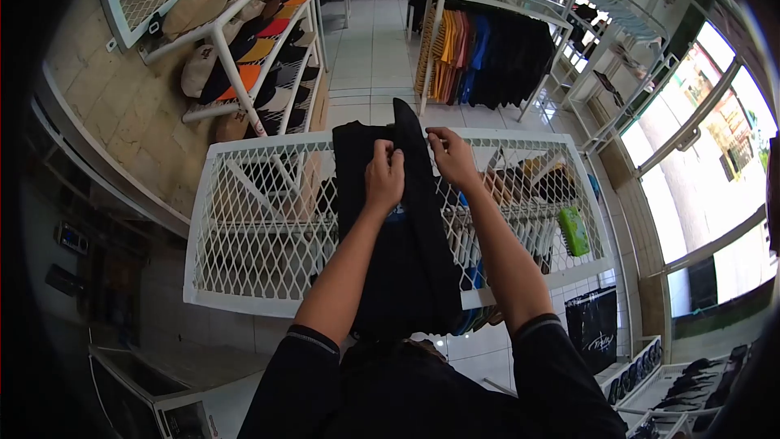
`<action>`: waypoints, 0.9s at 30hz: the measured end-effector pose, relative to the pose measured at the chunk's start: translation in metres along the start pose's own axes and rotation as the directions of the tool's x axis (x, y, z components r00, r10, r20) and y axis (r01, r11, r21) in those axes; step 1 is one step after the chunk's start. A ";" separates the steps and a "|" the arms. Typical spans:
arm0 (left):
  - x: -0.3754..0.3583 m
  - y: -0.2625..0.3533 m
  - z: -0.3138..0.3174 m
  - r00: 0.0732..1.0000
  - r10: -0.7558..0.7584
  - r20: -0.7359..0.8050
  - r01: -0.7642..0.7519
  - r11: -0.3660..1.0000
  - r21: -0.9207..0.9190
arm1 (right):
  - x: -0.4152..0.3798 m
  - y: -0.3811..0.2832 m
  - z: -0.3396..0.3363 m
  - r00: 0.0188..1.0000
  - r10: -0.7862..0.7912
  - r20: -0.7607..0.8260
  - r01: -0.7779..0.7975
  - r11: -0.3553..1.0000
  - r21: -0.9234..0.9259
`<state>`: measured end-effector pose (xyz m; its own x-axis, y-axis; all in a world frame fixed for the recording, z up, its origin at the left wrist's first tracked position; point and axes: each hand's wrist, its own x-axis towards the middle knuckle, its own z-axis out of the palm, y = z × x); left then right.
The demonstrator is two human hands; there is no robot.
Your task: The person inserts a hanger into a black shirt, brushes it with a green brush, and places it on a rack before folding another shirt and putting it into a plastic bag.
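A black T-shirt [406, 256] lies lengthwise across the white mesh top of a rack [260, 264]. Its right side is folded over into a long strip, with a narrow flap sticking up at the far end. A small blue patch shows on the cloth beside my left wrist. My left hand [384, 176] is closed on the shirt near the inner edge of that strip, fingers curled into the fabric. At the strip's outer edge, my right hand [452, 158] pinches the cloth between thumb and fingers. The near end of the shirt hangs over the rack's front edge by my body.
A green plastic-looking object [573, 232] lies on the mesh at the right. Clothes hang beneath the mesh. Ahead stands a rack of coloured shirts [479, 57]. Caps fill a shelf [260, 57] at the left; a black bag [591, 329] is at the lower right, near glass doors.
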<state>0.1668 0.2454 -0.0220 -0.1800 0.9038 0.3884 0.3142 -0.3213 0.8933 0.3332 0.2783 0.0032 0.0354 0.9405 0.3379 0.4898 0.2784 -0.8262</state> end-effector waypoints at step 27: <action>0.043 -0.039 -0.077 0.975 0.183 -0.129 -0.017 0.633 0.774 | 0.013 0.010 0.027 0.992 0.130 -0.006 -0.127 0.977 0.171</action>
<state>0.0747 0.2749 -0.0225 -0.2377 0.7857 0.5712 0.9235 0.0006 0.3835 0.3149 0.2987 -0.0125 0.1039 0.9675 0.2304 0.3249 0.1859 -0.9273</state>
